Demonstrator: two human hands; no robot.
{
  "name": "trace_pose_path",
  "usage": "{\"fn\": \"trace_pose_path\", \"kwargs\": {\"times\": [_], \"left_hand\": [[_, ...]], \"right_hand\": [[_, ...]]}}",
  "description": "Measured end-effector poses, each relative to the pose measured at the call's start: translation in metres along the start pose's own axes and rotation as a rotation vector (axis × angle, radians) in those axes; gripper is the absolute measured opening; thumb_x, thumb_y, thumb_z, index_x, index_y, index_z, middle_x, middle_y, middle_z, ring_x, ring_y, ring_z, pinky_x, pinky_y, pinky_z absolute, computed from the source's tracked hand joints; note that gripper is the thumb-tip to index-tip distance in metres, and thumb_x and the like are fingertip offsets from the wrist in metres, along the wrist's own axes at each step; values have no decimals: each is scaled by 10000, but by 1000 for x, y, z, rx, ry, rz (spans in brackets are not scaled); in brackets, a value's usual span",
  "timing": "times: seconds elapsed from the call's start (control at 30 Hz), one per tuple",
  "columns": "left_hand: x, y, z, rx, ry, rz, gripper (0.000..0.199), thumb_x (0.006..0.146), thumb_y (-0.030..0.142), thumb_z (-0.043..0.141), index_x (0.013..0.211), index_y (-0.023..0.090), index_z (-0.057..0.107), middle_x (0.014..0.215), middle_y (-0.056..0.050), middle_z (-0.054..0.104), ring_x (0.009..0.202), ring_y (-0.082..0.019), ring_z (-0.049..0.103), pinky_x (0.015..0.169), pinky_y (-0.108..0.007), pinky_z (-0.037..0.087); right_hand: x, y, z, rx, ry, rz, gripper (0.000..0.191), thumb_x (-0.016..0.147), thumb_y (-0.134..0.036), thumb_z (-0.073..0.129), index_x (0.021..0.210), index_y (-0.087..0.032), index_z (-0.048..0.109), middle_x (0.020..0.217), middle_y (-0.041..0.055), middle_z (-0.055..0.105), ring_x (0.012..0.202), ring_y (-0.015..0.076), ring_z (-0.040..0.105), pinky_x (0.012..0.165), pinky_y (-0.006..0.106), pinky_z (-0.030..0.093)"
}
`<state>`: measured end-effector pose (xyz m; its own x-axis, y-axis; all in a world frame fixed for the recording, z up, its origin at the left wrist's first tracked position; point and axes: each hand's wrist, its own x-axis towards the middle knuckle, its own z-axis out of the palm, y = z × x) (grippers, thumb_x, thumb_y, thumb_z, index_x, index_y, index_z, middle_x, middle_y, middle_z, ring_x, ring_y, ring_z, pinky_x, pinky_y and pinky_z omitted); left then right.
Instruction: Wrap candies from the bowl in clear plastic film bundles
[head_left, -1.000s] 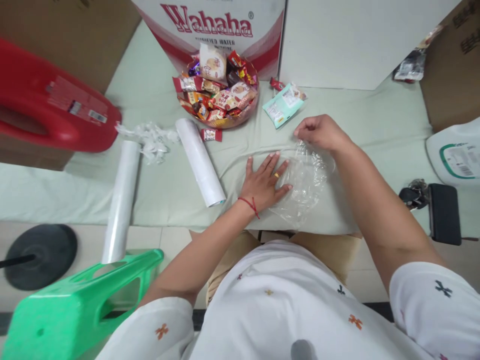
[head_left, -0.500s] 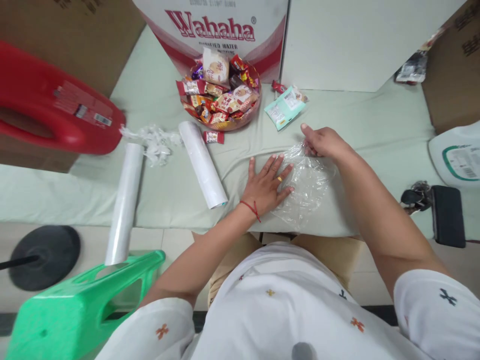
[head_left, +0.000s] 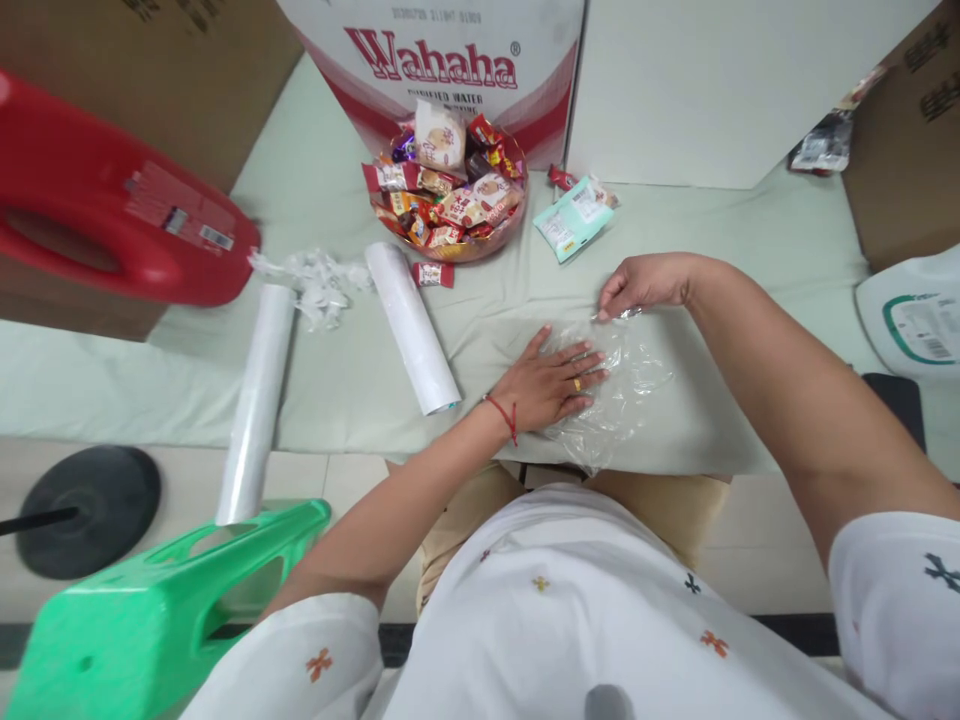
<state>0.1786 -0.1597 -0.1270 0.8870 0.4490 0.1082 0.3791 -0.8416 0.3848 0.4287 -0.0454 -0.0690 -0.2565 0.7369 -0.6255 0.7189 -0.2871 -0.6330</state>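
A clear, crinkled plastic bag [head_left: 626, 385] lies on the green cloth near the table's front edge. Flat on its left part rests my left hand [head_left: 551, 388], fingers stretched out, a ring and a red string bracelet on it. My right hand [head_left: 626, 287] pinches the bag's far edge between thumb and fingers. Left of my left hand lies a white roll [head_left: 412, 328]. Another white roll [head_left: 259, 400] sticks out over the front edge, with a crumpled clump of clear plastic [head_left: 319, 285] beside its far end.
A bowl of wrapped snacks [head_left: 450, 245] stands before a Wahaha carton [head_left: 465, 60]. Right of it lies a mint-green packet [head_left: 574, 218]. A red jug [head_left: 135, 200] is at left, a white bottle [head_left: 911, 310] and dark phone [head_left: 900, 400] at right. A green stool [head_left: 112, 630] stands below.
My right hand has turned over, its thumb now pointing down at the bag's edge, with the elbow swung outward. My left hand has shifted slightly right on the bag, its fingers closer together.
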Motion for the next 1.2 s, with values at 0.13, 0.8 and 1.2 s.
{"fn": "trace_pose_path", "kwargs": {"times": [0.13, 0.8, 1.2], "left_hand": [[1, 2, -2, 10, -41, -20, 453, 1097, 456, 404, 1533, 375, 497, 1637, -13, 462, 1562, -225, 368, 1297, -659, -15], [-1, -5, 8, 20, 62, 55, 454, 1102, 451, 392, 1527, 348, 513, 1606, -17, 514, 1560, -239, 370, 1295, -640, -89], [-1, -4, 6, 21, 44, 36, 458, 1103, 454, 390, 1520, 318, 521, 1616, -39, 497, 1556, -250, 377, 1287, -663, -62]], "right_hand": [[-1, 4, -16, 87, 95, 0, 249, 599, -271, 972, 695, -184, 760, 609, -1, 604, 575, 110, 483, 556, 269, 370], [9, -38, 11, -242, -253, -49, 427, 615, -575, 907, 746, -216, 717, 621, -21, 564, 539, 102, 420, 491, 253, 292], [5, -38, 0, -16, -184, 20, 350, 658, -325, 955, 709, -202, 631, 607, -43, 565, 465, 64, 363, 425, 221, 224]]}}
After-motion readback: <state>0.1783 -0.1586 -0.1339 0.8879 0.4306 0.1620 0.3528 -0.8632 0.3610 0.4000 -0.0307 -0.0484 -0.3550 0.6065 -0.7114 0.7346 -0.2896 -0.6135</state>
